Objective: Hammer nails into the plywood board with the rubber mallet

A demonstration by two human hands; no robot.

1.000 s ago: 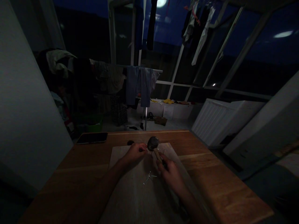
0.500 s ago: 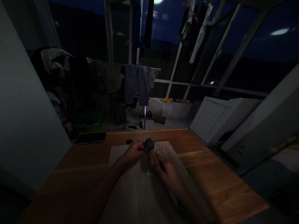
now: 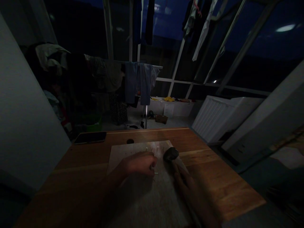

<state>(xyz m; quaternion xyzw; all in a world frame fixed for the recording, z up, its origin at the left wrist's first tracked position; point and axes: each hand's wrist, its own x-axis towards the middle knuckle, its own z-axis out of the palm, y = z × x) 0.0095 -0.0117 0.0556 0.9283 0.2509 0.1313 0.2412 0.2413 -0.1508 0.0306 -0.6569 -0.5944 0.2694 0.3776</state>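
My right hand [image 3: 187, 183] is wrapped round the wooden handle of a hammer [image 3: 171, 154]; its dark head rests over the board's right edge. My left hand [image 3: 142, 163] is closed over the middle of the board, its fingertips pinched at a loose nail [image 3: 156, 173] that partly shows beneath them. The other loose nails there are mostly covered by this hand. Several nails stand upright in a row near the far edge of the pale wooden board [image 3: 142, 205], one of them [image 3: 157, 148] just beyond my left fingers.
The board lies on a brown wooden table [image 3: 228, 177]. A phone [image 3: 90, 137] lies at the table's far left, and a small dark round thing [image 3: 130, 141] sits behind the board. Past the table are a laundry rack with hanging trousers [image 3: 145, 84] and a white ribbed cabinet [image 3: 211, 118].
The hammer has moved right and away from the standing nails with my right hand. My left hand has come back from the board's far edge to the loose nails.
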